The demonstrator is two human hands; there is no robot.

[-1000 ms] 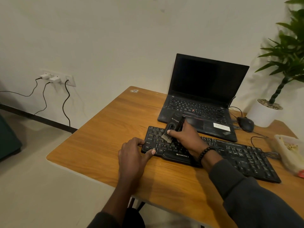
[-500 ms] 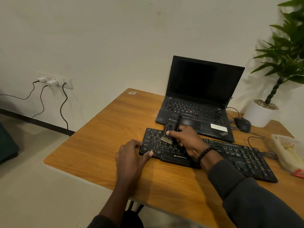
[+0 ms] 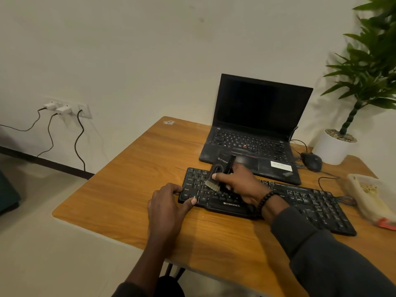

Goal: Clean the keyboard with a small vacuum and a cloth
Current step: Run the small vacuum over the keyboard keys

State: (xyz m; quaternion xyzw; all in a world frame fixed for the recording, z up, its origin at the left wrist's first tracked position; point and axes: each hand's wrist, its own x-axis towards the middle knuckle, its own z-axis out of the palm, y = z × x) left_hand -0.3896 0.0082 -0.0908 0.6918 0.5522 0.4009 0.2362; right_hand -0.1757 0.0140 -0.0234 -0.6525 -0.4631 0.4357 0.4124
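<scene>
A black keyboard (image 3: 304,202) lies across the wooden desk (image 3: 132,181) in front of me. My right hand (image 3: 240,183) grips a small black vacuum (image 3: 222,168) with a pale brush head (image 3: 212,185), whose bristles touch the keys on the keyboard's left part. My left hand (image 3: 169,202) holds the keyboard's left end, fingers curled over the far edge and thumb on the front corner. No cloth shows.
An open black laptop (image 3: 257,129) stands just behind the keyboard. A black mouse (image 3: 311,161) and its cable lie to the right, a white potted plant (image 3: 334,146) beyond. A clear plastic container (image 3: 370,198) sits at the right edge. Wall sockets (image 3: 64,108) with cables hang at left.
The brush stays on the left keys with only a slight shift. My head has moved a little, so the scene sits slightly differently in view. My left hand keeps its hold.
</scene>
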